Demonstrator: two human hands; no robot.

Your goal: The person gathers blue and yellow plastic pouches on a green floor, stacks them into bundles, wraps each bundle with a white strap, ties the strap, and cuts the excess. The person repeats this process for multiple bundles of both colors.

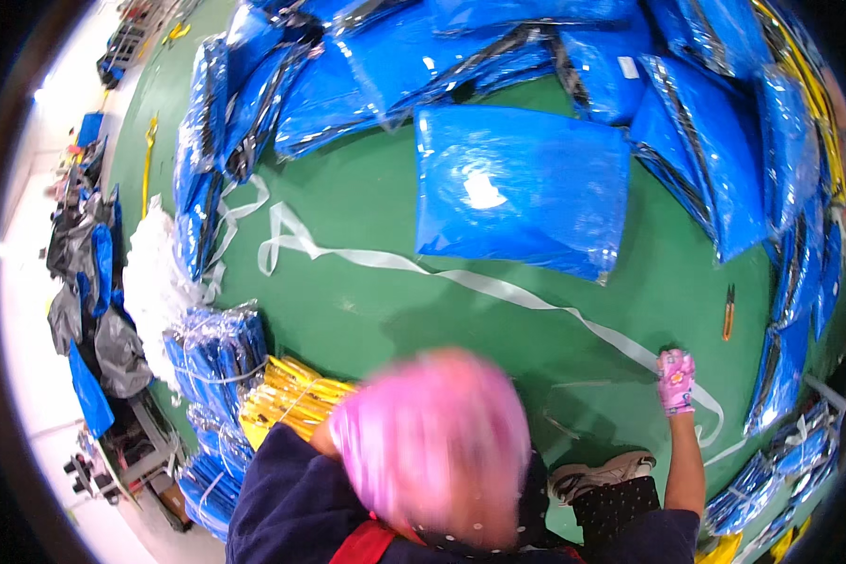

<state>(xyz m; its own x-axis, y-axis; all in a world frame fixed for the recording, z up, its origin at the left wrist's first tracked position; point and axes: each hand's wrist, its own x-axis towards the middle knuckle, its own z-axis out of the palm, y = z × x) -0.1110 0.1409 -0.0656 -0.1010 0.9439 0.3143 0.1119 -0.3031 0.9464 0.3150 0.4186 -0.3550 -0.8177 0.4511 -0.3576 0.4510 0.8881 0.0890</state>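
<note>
My left hand (432,442), in a pink glove, is raised close to the view and smeared by motion; its fingers cannot be made out. Down at the right, my right hand (676,381) wears a pink floral glove and is closed round a long white strip (498,287). The strip runs from the far left across the green floor to that hand and curls out past it. Beyond it a flat blue package (522,188) in clear plastic lies on the floor. Orange-handled snips (728,315) lie to the right of my right hand.
Blue packages (367,94) in clear plastic ring the far side and the right (714,160). At the left are tied blue bundles (216,352), a yellow bundle (296,399) and a crumpled white heap (155,282). My shoe (602,475) shows below.
</note>
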